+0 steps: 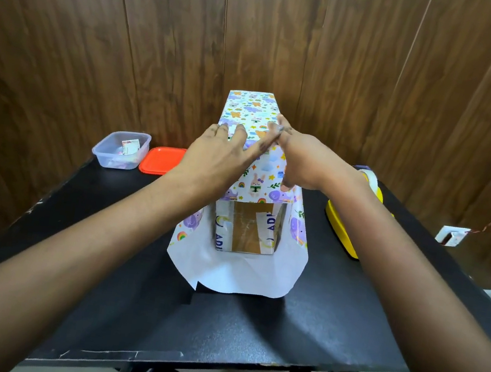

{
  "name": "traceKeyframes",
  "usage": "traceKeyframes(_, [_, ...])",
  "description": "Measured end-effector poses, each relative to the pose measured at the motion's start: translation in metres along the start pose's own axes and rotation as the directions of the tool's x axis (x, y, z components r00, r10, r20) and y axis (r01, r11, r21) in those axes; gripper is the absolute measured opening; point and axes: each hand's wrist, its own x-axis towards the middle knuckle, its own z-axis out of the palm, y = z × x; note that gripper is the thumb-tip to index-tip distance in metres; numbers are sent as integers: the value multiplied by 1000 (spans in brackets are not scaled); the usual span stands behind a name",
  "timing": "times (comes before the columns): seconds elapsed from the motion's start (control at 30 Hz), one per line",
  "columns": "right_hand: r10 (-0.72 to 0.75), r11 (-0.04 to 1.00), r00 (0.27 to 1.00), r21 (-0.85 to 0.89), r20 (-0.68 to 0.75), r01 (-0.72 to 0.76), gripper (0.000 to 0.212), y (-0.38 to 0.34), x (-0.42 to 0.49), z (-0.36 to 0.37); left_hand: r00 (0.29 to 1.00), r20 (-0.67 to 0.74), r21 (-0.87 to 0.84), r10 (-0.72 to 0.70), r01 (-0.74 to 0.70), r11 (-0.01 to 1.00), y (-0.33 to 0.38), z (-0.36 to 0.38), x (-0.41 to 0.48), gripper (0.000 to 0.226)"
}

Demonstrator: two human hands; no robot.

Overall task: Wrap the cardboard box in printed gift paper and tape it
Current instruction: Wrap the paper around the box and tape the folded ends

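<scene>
Your left hand [221,150] lies flat, fingers straight, on the gift paper [249,107] atop the cardboard box [245,229]. Your right hand [302,159] presses its right edge, fingers extended. The box sits mid-table [315,307], long axis near-to-far, unwrapped end nearest.

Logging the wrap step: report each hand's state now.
Left hand: open, fingers flat on the gift paper atop the box.
Right hand: open, fingers pressing the same paper.
</scene>
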Motion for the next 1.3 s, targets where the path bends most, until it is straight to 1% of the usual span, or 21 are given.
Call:
traceKeyframes(0.07, [68,993,998,97,10,-68,99,2,-1,4,999,9,-11,32,-32,999,-1,-2,-1,104])
traceKeyframes(0.13, [72,971,997,229,-15,-67,80,6,-3,6,998,9,-2,55,-55,998,-2,-4,-1,99])
traceKeyframes(0.17, [51,938,998,343,-20,-41,67,9,-3,6,998,12,3,63,-63,998,-2,-5,-1,97])
traceKeyframes(0.2, [21,858,1000,513,8,-22,56,14,-4,5,997,16,8,72,-72,997,-2,-5,-1,95])
traceKeyframes(0.27, [-78,508,991,860,111,-56,51,25,-10,1,996,24,19,81,-81,996,-2,-5,0,93])
traceKeyframes(0.33, [-72,176,988,977,135,-121,62,42,-19,-1,996,29,19,85,-85,996,-2,-5,0,95])
traceKeyframes(0.37, [-4,64,993,991,115,-115,66,52,-22,0,996,33,18,88,-88,996,-2,-6,0,96])
traceKeyframes(0.4, [103,16,990,995,95,-97,65,65,-24,5,995,38,19,90,-91,996,-1,-6,-1,97])
traceKeyframes(0.43, [242,50,966,993,89,-104,61,79,-24,12,995,40,17,93,-94,995,-1,-6,0,97])
traceKeyframes(0.47, [390,188,917,968,80,-164,54,95,-23,22,995,41,17,93,-94,995,-1,-6,-1,97])
traceKeyframes(0.5, [523,384,850,871,68,-306,45,110,-24,32,994,39,13,97,-98,995,0,-6,0,97])
traceKeyframes(0.53, [610,518,790,723,64,-458,38,125,-23,46,995,38,15,95,-95,995,-2,-6,-1,98])
traceKeyframes(0.57, [662,573,744,581,88,-579,36,138,-26,59,995,30,15,98,-98,995,-1,-6,0,99])
traceKeyframes(0.6, [685,568,714,506,145,-648,39,145,-28,70,995,27,18,99,-99,995,-2,-6,-1,101])
traceKeyframes(0.67, [682,480,690,563,244,-673,47,149,-34,82,995,26,21,99,-99,995,-2,-5,-1,103])
traceKeyframes(0.83, [711,243,657,790,249,-563,37,155,-32,79,995,35,37,96,-97,995,-3,-5,-2,104])
traceKeyframes(0.9, [689,167,663,825,293,-539,44,160,-31,78,995,40,33,94,-95,995,-3,-5,-2,105])
traceKeyframes(0.97, [675,137,674,846,300,-515,41,161,-33,76,995,40,26,90,-91,995,-3,-4,-1,106])
traceKeyframes(1.07, [684,137,695,897,221,-421,13,160,-42,63,996,28,9,82,-82,997,-3,-1,-1,104])
traceKeyframes(1.13, [692,135,692,906,204,-401,18,161,-50,60,997,19,17,76,-76,997,-4,1,0,105])
traceKeyframes(1.3, [643,-11,662,869,386,-495,26,157,-68,93,997,11,6,77,-77,997,-4,2,-1,108])
